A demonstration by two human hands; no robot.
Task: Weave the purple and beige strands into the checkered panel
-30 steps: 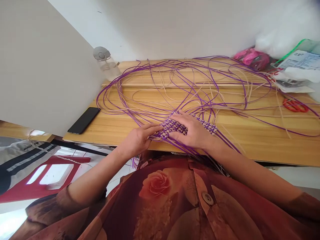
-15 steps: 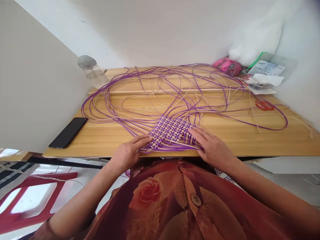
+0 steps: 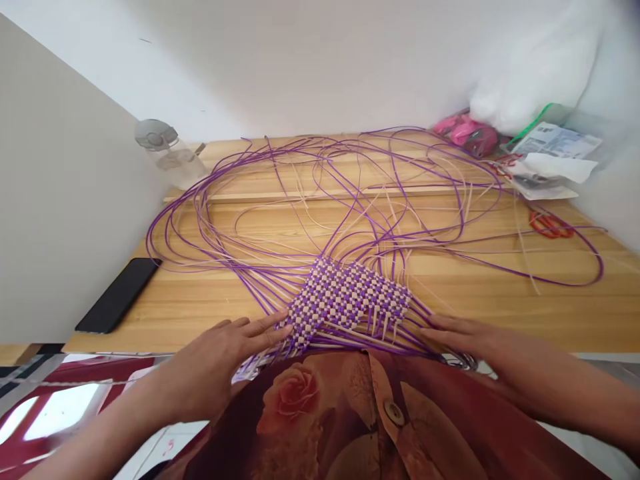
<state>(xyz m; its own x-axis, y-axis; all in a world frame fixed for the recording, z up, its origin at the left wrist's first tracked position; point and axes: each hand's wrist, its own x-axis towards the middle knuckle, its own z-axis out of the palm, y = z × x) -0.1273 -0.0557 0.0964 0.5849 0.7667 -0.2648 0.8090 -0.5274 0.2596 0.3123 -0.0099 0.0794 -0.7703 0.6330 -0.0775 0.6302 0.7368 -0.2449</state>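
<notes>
A woven piece (image 3: 345, 293) in a purple and cream checkered pattern lies at the front of the wooden table. Long loose strands (image 3: 220, 247) of both colours run out from its edges. My left hand (image 3: 225, 347) rests with fingers stretched on the weave's left corner; its thumb is mostly hidden below. Just off the right side of the weave, my right hand (image 3: 470, 340) has its fingers extended over the strands there, and its thumb is hard to see. More strands pass along the front edge, close to my shirt.
A black phone (image 3: 119, 295) lies at the table's left. A clear bottle (image 3: 173, 157) with a grey lid stands behind it. To the right are orange-handled scissors (image 3: 550, 224), a plastic packet (image 3: 555, 150) and a pink bundle (image 3: 467, 133). Looping strands cover the back.
My right hand has moved right, off the weave and onto the strands beside it. The left hand stays at the left corner. The view has shifted, so the table appears lower and closer.
</notes>
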